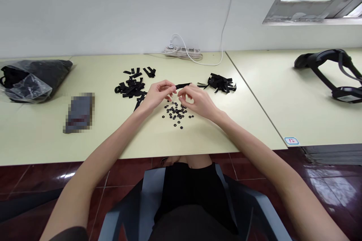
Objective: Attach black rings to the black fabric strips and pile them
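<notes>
Between my two hands a short black strap (pixel 183 86) is stretched above the table. My left hand (pixel 160 95) pinches its left end between thumb and forefinger. The fingers of my right hand (pixel 198 99) are closed at the strap's right end; the fingertips partly hide it. Small round black pieces with holes, like washers or snap parts (pixel 177 113), lie scattered on the table below my hands. A pile of black straps (pixel 131 87) is left of my left hand, and another pile of black straps (pixel 221 83) lies right of my right hand.
A white power strip (pixel 183 51) with a plugged-in cable sits against the wall. At the left are a clear plastic bag with black contents (pixel 36 79) and a blurred dark object (pixel 80 113). A black headset-like frame (pixel 330 73) rests at the right, past a table seam.
</notes>
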A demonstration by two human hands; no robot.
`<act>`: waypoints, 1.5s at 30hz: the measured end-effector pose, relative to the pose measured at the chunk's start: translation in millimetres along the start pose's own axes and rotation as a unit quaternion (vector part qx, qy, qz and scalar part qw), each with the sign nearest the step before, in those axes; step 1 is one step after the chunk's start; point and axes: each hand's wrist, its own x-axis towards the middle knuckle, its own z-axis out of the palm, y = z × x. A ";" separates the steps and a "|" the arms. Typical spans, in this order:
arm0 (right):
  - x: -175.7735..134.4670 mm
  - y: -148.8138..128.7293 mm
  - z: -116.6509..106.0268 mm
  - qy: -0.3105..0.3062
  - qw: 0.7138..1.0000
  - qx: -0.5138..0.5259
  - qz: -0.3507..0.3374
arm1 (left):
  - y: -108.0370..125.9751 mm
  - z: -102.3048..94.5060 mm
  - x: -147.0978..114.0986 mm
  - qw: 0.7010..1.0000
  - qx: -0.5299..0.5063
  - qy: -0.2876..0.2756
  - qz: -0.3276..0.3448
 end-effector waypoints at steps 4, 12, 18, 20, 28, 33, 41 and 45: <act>2.3 3.5 -5.8 0.098 0.993 -0.056 -0.016 | 1.5 0.2 -0.4 0.999 -0.017 -0.047 -0.023; 0.9 13.3 -4.3 0.054 0.996 -0.041 -0.057 | 2.6 -1.1 -0.7 0.994 -0.018 -0.095 -0.056; 2.6 16.0 -2.3 -0.023 0.997 -0.039 -0.062 | 0.3 -4.3 1.6 0.995 -0.004 -0.081 -0.063; 2.6 17.3 -1.0 -0.038 0.996 -0.037 -0.067 | -0.5 -4.3 1.3 0.995 0.014 -0.080 -0.067; 1.7 22.1 0.3 -0.051 0.995 -0.050 -0.064 | -6.5 -7.5 -0.7 0.979 0.188 -0.082 0.003; 2.0 21.7 0.3 -0.062 0.995 -0.047 -0.067 | -6.7 -7.8 0.3 0.978 0.194 -0.074 0.003; 1.3 15.2 -3.5 -0.057 0.997 -0.017 -0.039 | -8.3 -11.4 4.0 0.988 0.153 -0.025 0.009; 0.7 10.8 -4.8 -0.066 0.997 0.012 -0.039 | -12.0 -13.6 7.7 0.995 0.099 -0.010 0.009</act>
